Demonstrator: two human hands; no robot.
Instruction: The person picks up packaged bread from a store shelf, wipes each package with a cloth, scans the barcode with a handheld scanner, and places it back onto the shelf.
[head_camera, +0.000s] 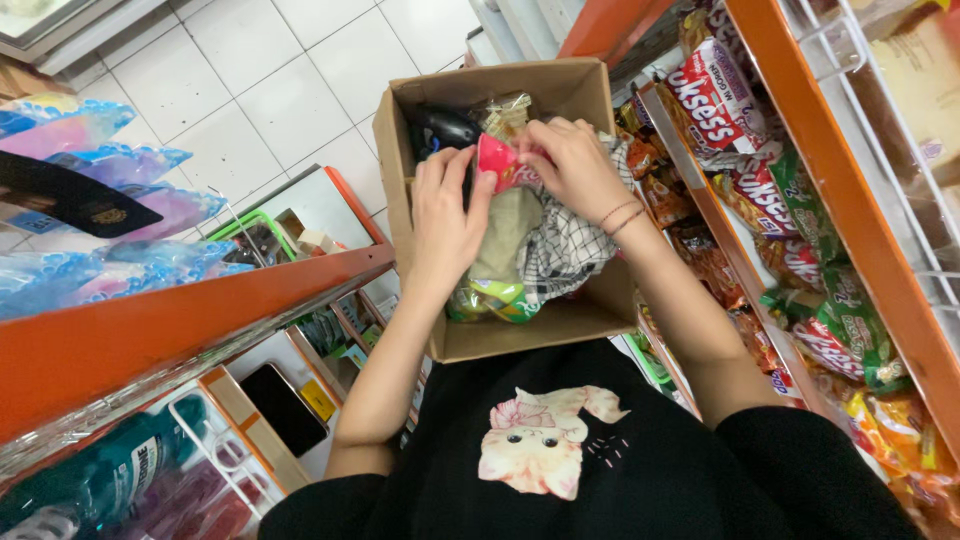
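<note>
An open cardboard box (500, 335) rests against my lap, filled with snack packets, a checked cloth (565, 250) and a dark item at its far end. Both hands are inside it. My left hand (445, 215) and my right hand (570, 165) together grip a small red-pink snack packet (498, 160) above the box's contents. A green and yellow packet (495, 298) lies at the near end of the box, below my left wrist.
An orange shelf (850, 190) on the right carries rows of red, green and orange snack packets (790, 230). An orange shelf (180, 310) on the left holds blue and purple pouches (110, 210). White floor tiles (280, 80) lie beyond the box.
</note>
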